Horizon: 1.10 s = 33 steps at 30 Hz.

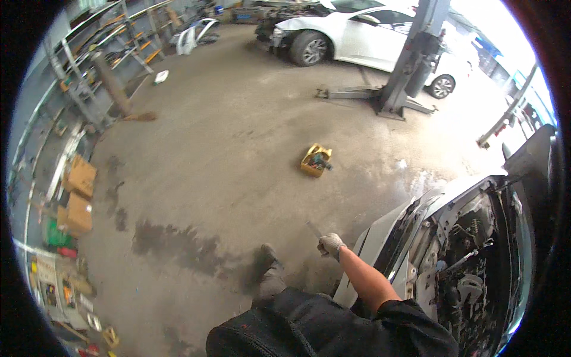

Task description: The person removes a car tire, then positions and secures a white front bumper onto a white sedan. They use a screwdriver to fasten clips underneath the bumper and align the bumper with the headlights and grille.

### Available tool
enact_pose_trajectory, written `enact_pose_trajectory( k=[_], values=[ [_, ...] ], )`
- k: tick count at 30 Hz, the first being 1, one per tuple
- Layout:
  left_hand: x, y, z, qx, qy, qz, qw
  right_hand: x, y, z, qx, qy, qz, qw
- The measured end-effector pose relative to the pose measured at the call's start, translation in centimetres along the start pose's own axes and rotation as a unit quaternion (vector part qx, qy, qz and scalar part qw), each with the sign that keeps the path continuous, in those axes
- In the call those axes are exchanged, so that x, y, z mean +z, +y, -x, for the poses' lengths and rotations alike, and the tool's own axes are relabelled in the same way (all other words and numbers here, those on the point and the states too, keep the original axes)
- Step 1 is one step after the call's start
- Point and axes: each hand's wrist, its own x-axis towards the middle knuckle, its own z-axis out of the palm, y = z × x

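The wearer's dark garment (309,324) fills the lower edge of the view, with one trouser leg (273,279) and shoe extending forward onto the concrete floor (238,137). The right hand (331,245), in a pale knitted glove, is clenched around a thin, flat grey tool (312,228); the tool projects from the fist toward the upper left, above the floor. The left hand lies outside the view; its state cannot be determined. Immediately to the right of the right forearm stands a white vehicle (379,233) with its engine compartment (470,291) exposed. A dark stain (172,247) marks the floor to the left of the shoe. Forward of the right hand, and well apart from it, a yellow open-topped container (310,169) holds tools, too small to identify. Cardboard boxes (80,177) are positioned along the left wall. Farther forward, a grey lift column (410,56) stands in front of a white car (369,38), the front end of which is partly stripped.
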Motion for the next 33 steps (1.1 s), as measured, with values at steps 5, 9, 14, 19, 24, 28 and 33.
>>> enact_pose_trajectory(
  k=[5,9,14,19,24,28,33],
  values=[
    [-4.6,13.0,-15.7,0.075,0.027,-0.126,0.989,-7.0,3.3,-7.7,0.128,0.013,-0.025,0.991],
    [-11.5,33.1,-19.7,0.146,0.046,0.013,0.988,-9.2,16.0,-14.3,0.264,0.117,-0.308,0.907],
    [-16.8,50.0,-11.2,0.115,0.094,0.192,0.970,-22.0,12.5,-24.1,0.309,0.053,-0.222,0.923],
    [-9.6,56.2,-13.7,0.071,0.102,0.140,0.982,-29.9,21.7,-33.8,0.382,0.081,-0.227,0.892],
    [-3.0,60.9,-13.2,-0.035,0.067,0.024,0.997,-36.2,23.4,-39.5,0.447,0.131,-0.213,0.859],
    [-2.4,69.4,-14.5,-0.020,0.036,0.003,0.999,-38.8,26.2,-40.2,0.419,0.135,-0.202,0.875],
    [-4.2,81.2,-20.2,0.054,-0.004,-0.024,0.998,-39.1,31.3,-39.5,0.408,0.114,-0.234,0.875]
  ],
)
